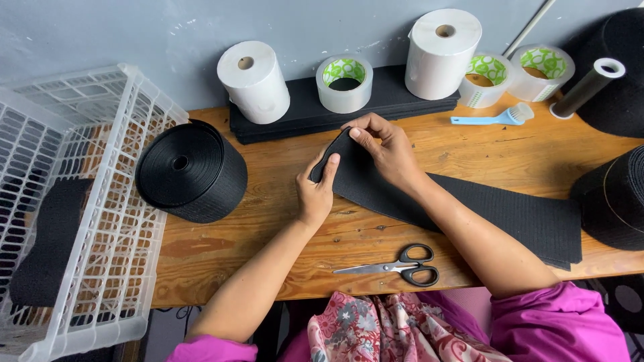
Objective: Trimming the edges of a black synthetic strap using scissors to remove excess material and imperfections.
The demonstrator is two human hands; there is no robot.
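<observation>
Hands meet over the middle of the wooden bench, both on the rounded end of a wide black elastic band. The left hand pinches the near side of that end, thumb on top and fingers closed under it. The right hand is clamped on the far side of the same end, fingers curled over the top edge and thumb pressed on the fabric. The end is lifted slightly off the bench, while the rest of the band lies flat and runs toward the right edge, where it joins a large black roll.

Scissors with black handles lie near the front edge, just in front of the hands, blades closed and pointing left. A black roll of band stands toward the left edge, beside a white plastic basket that overhangs that edge and holds a dark strip. Along the back edge sit a stack of black sheets, two white paper rolls and three tape rolls with green-printed cores. A light blue brush lies toward the back right corner, near a dark tube.
</observation>
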